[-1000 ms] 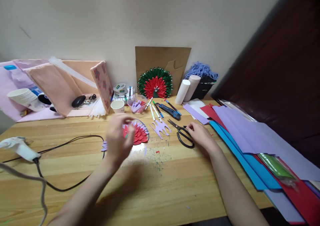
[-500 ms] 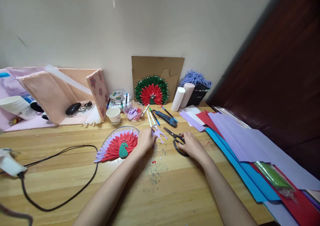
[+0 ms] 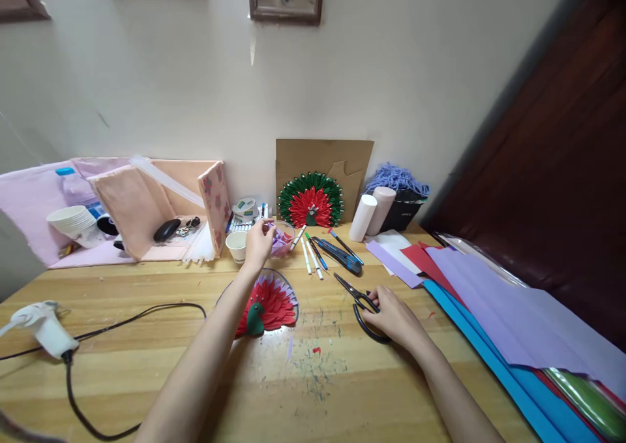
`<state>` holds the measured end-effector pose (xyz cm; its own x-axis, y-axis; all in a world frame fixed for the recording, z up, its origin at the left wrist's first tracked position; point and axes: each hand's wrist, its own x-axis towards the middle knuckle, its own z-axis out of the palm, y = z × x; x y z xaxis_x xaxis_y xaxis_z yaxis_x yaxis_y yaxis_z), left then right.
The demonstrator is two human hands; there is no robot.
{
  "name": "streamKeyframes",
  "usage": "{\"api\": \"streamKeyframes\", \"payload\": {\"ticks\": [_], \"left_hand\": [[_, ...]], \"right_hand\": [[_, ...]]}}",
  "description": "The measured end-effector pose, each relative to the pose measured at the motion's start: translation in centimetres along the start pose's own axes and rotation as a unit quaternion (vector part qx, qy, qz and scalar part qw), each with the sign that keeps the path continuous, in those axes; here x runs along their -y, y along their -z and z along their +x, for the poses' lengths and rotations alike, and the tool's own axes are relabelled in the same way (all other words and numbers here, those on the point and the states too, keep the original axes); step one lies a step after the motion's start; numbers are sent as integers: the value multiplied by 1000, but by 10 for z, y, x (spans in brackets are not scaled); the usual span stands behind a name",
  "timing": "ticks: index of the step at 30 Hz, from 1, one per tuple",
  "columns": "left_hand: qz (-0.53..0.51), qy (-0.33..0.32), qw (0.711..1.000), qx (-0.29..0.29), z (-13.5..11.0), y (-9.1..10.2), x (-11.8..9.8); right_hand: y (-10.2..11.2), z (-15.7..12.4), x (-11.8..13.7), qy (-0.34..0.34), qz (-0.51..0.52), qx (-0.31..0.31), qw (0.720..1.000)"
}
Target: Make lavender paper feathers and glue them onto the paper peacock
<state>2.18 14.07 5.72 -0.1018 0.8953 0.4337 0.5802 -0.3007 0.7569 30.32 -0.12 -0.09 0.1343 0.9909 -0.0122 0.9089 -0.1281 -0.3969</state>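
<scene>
My left hand (image 3: 259, 242) is over the left rim of a clear plastic bowl (image 3: 289, 250) holding purple and red scraps. Its fingers are pinched, with a bit of purple paper showing at the tips. Below my forearm lies a half-round paper peacock (image 3: 271, 306) with red and purple feathers and a green body, partly covered by the arm. On the table to the right, my right hand (image 3: 394, 312) is closed around the black handles of a pair of scissors (image 3: 360, 296), whose blades point away to the left.
Markers (image 3: 313, 257) and a blue utility knife (image 3: 338, 255) lie behind the scissors. A paper cup (image 3: 237, 246) stands beside the bowl. Coloured sheets (image 3: 493, 299) are stacked at right. A green-and-red peacock (image 3: 312, 198) leans on cardboard (image 3: 325, 156). A black cable (image 3: 147, 311) runs at left.
My left hand has moved left and away to the bowl, and the cut purple paper is gone from its place near the markers. My right hand stays on the scissors. The view has tilted up.
</scene>
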Motion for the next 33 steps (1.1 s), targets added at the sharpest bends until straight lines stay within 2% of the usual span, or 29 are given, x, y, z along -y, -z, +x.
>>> {"api": "streamKeyframes", "payload": {"ticks": [4, 8, 14, 15, 18, 19, 20, 24, 28, 31, 33], "left_hand": [[27, 0, 1000, -6, -4, -6, 13], [48, -9, 999, -10, -9, -8, 15], [84, -76, 994, 0, -20, -3, -12], [87, -91, 992, -2, -24, -2, -18], [69, -106, 992, 12, -36, -4, -32], [61, -104, 992, 22, -40, -5, -35], [53, -103, 993, 33, -43, -8, -36], [32, -122, 988, 87, -56, -20, -38], [-4, -144, 972, 187, -67, -31, -41], [-32, -114, 961, 251, -78, -39, -47], [-54, -83, 949, 301, -88, -46, -51]], "right_hand": [[-5, 3, -6, 5, 23, -5, 1000], [-10, 5, -8, 7, 55, -13, 998], [5, 10, -15, 50, 100, -16, 994], [9, 13, -21, 59, 98, -33, 993], [14, 25, -47, 46, 10, -161, 986], [13, 30, -58, 27, -24, -187, 982], [12, 34, -67, 8, -48, -184, 982], [5, 43, -87, -9, -74, -144, 987], [8, 42, -76, 32, -29, -192, 980], [13, 35, -58, 80, 97, -257, 958], [14, 30, -46, 101, 158, -275, 943]]}}
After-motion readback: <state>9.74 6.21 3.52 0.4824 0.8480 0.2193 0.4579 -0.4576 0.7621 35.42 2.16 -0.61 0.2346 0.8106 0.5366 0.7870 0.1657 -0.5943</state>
